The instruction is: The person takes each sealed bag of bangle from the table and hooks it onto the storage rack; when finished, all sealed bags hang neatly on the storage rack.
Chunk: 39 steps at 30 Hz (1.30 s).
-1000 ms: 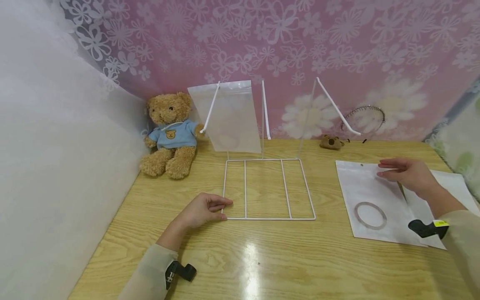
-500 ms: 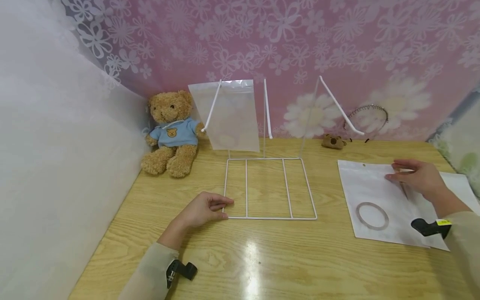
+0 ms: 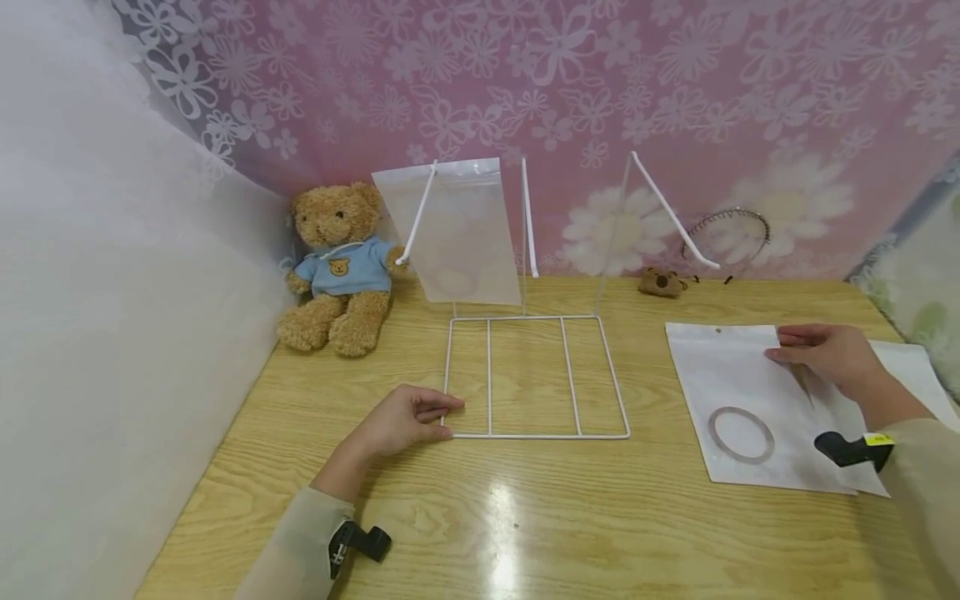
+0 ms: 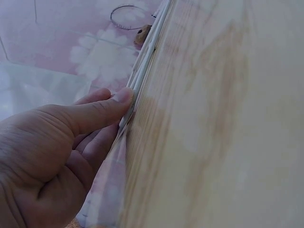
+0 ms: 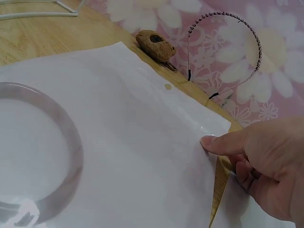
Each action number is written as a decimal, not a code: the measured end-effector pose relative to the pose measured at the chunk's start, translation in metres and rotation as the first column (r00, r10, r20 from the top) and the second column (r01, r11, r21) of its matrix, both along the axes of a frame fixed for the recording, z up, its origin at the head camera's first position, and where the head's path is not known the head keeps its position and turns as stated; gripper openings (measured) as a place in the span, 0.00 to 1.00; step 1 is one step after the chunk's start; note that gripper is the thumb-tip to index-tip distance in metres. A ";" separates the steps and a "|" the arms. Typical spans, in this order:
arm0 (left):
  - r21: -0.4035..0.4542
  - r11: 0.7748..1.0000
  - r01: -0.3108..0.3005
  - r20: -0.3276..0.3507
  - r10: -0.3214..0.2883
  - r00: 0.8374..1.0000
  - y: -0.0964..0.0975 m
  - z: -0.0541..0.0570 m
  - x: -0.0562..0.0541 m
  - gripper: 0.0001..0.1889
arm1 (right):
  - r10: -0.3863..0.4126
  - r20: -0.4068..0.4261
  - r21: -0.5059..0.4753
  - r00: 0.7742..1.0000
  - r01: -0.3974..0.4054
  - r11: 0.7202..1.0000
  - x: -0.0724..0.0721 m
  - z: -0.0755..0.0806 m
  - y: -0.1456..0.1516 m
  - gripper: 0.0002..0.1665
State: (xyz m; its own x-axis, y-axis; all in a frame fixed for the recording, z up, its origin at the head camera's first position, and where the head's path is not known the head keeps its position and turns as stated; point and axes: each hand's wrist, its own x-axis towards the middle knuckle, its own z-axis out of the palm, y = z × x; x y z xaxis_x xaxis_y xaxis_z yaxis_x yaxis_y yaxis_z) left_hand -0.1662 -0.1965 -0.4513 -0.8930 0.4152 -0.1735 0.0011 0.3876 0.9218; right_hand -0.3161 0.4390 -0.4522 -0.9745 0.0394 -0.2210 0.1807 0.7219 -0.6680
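Note:
My left hand [image 3: 401, 422] pinches the front left corner of a white wire display rack [image 3: 536, 436]; the left wrist view shows its thumb on the wire bar [image 4: 144, 71]. At the right, my right hand [image 3: 836, 360] pinches the upper right edge of a white plastic bag [image 3: 738, 367], thumb on top in the right wrist view. This bag lies on the table, with a hang hole [image 5: 168, 87] near its top and a greyish-pink ring shape [image 5: 73, 152] on its lower part. A similar bag [image 3: 465, 225] hangs from the rack's left hook [image 3: 417, 212].
Another white bag [image 3: 907, 371] lies partly under the right hand. Behind are a brown animal-face item [image 3: 662, 282] and a coiled headband [image 3: 767, 237] leaning on the flowered backdrop. A teddy bear [image 3: 339, 271] sits left of the rack. Two more hooks jut forward, middle [image 3: 530, 217] and right [image 3: 675, 210].
My right hand has shifted slightly right, from over the bag's top to its upper right edge, and its fingers have closed there. The left hand stays at the rack's corner.

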 end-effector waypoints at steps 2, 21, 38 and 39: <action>-0.003 1.000 -0.002 -0.006 0.002 1.000 0.000 0.000 0.000 0.22 | 0.014 -0.011 0.027 1.000 -0.014 1.000 0.001 0.002 -0.002 0.55; 0.006 1.000 0.002 -0.005 -0.002 1.000 0.002 0.007 0.001 0.23 | 0.238 -0.066 -0.149 0.969 -0.246 0.958 0.026 0.045 -0.002 0.26; 0.020 1.000 0.017 -0.008 -0.017 1.000 0.002 0.002 0.000 0.23 | 0.176 -0.236 -0.343 0.956 -0.251 0.905 0.083 0.092 -0.027 0.19; 0.019 1.000 0.017 -0.007 -0.016 1.000 0.002 0.001 0.000 0.23 | 0.179 -0.262 -0.420 0.948 -0.279 0.863 0.087 0.095 -0.029 0.21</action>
